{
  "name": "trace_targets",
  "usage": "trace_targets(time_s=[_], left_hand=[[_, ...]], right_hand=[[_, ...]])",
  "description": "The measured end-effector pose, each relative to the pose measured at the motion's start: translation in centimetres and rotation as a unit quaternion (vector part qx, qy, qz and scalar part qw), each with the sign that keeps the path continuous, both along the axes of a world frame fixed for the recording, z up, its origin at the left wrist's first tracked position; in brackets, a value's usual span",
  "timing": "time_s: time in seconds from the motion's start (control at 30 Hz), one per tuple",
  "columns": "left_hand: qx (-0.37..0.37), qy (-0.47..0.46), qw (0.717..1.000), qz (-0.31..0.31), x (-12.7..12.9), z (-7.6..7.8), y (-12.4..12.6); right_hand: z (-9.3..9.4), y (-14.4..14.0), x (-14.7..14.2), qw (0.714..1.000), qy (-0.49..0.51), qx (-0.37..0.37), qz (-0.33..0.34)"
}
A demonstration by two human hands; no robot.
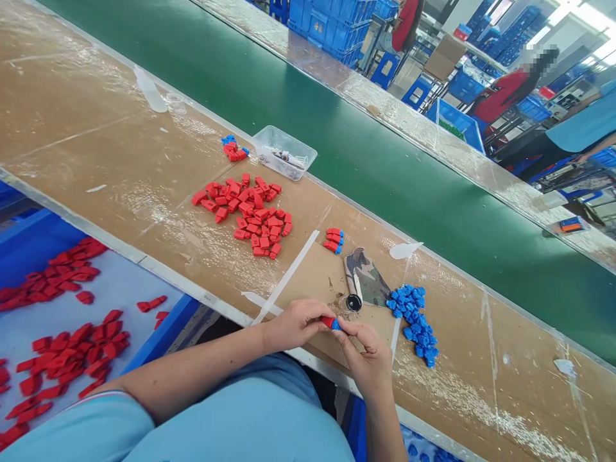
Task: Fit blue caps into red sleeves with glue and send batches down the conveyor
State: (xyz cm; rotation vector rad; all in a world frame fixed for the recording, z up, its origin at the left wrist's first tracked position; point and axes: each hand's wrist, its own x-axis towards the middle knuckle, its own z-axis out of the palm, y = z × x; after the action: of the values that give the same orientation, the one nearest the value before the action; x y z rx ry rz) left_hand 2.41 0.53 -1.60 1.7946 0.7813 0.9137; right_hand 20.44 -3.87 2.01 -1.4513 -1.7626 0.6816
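Note:
Between my two hands, above the bench's near edge, is one small plastic piece with a red body and a blue end. My left hand pinches the red body, while the fingers of my right hand are closed on the blue end. Just beyond them a small round pot with a black top stands by a camouflage cloth. Several joined red-and-blue pieces lie in a short row farther back. Loose blue parts are heaped to the right, and loose red parts to the left.
A clear plastic tray with small items sits at the bench's far side, beside a green conveyor belt. At lower left a blue crate holds red parts. Blue crates and people in red and blue tops are beyond the belt.

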Motion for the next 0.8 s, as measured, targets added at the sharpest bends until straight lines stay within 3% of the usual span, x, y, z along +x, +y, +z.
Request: trace_targets(time_s=[0.33,0.53,0.67,0.8], left_hand=[[-0.027,0.004,0.999,-0.017,-0.3,0.5,0.2],[0.037,0.078,0.987,-0.138,-0.3,0.7,-0.1],[0.059,0.02,0.977,-0.203,0.7,0.9,-1.0],[0.042,-0.032,0.978,-0.203,1.2,1.1,-2.0]], right_hand=[[-0.8,-0.4,0.0,0.998,0.059,-0.008,-0.026],[-0.6,-1.1,-0.6,0.998,0.01,0.054,-0.034],[-0.5,-1.6,-1.9,0.996,-0.023,0.085,0.012],[-0.7,-1.9,-2.9,0.996,-0.029,0.069,0.049]])
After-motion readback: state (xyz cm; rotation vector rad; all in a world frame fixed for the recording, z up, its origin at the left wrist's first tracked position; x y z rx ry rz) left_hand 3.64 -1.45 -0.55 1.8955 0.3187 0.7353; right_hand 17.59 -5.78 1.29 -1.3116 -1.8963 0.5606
